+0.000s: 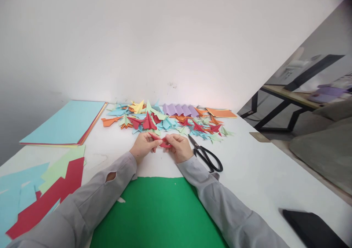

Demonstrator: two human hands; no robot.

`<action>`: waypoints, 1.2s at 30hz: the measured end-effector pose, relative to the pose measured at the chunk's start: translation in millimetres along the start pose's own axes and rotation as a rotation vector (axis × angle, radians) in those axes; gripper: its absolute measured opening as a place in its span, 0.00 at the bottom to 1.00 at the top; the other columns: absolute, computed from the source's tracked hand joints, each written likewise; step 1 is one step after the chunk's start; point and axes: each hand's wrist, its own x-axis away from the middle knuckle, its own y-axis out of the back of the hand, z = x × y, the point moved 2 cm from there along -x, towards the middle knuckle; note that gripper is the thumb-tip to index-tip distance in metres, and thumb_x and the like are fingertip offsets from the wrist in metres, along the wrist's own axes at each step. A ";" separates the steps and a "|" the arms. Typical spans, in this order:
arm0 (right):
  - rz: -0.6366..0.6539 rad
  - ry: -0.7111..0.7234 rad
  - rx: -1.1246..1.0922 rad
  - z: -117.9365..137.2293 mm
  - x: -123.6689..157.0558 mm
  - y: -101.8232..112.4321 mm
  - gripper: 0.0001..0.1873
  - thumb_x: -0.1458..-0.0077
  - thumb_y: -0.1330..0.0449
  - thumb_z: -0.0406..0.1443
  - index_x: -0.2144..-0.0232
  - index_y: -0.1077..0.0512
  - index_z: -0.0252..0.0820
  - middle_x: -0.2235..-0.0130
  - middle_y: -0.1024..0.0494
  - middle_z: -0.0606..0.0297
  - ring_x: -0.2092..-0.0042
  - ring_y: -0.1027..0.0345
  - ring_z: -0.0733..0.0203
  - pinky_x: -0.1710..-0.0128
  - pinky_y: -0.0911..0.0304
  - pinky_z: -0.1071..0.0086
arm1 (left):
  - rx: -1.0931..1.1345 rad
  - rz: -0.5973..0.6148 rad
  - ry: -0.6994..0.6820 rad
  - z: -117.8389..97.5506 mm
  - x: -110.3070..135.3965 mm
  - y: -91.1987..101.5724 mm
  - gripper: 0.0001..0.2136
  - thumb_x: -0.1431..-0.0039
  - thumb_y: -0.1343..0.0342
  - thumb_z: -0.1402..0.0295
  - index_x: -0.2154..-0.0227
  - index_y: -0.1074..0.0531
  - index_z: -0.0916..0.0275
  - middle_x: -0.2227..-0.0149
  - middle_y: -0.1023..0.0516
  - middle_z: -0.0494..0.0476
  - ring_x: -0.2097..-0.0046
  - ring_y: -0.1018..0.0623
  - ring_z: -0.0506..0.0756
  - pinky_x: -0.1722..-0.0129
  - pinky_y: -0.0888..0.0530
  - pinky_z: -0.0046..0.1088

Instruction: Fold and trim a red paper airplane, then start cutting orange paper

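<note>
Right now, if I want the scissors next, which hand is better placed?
Probably the right hand: the scissors lie just beside it, on its outer side. The left hand is farther away and would have to cross over. Both hold the red paper, so the right must let go first.

The place is presenting as an indoor papercraft corner; home or studio, the evidence is not settling. A white table (247, 178) is abutting a wall (165, 46) and bearing stacked sheets (66, 119), scraps (51, 202), scissors (205, 155) and paper planes (149, 122). A black-legged desk (293, 96) is standing beyond.
</note>
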 end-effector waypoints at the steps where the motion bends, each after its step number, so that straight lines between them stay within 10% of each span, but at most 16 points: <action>1: 0.010 0.010 0.039 0.0 0.7 -0.3 0.18 0.72 0.30 0.47 0.84 0.27 0.39 0.85 0.27 0.68 0.84 0.39 0.69 0.87 0.44 0.75 | 0.006 0.001 0.001 -0.6 0.2 -0.3 0.14 0.66 0.34 0.65 0.78 0.31 0.66 0.89 0.33 0.46 0.86 0.35 0.46 0.84 0.38 0.22; 36: 0.059 0.005 -0.002 -1.2 0.7 1.9 0.11 0.66 0.32 0.39 0.79 0.27 0.39 0.82 0.27 0.69 0.83 0.37 0.69 0.85 0.41 0.76 | 0.092 -0.031 0.048 -1.7 2.1 -0.2 0.12 0.64 0.34 0.64 0.80 0.28 0.68 0.84 0.29 0.52 0.81 0.31 0.48 0.81 0.34 0.23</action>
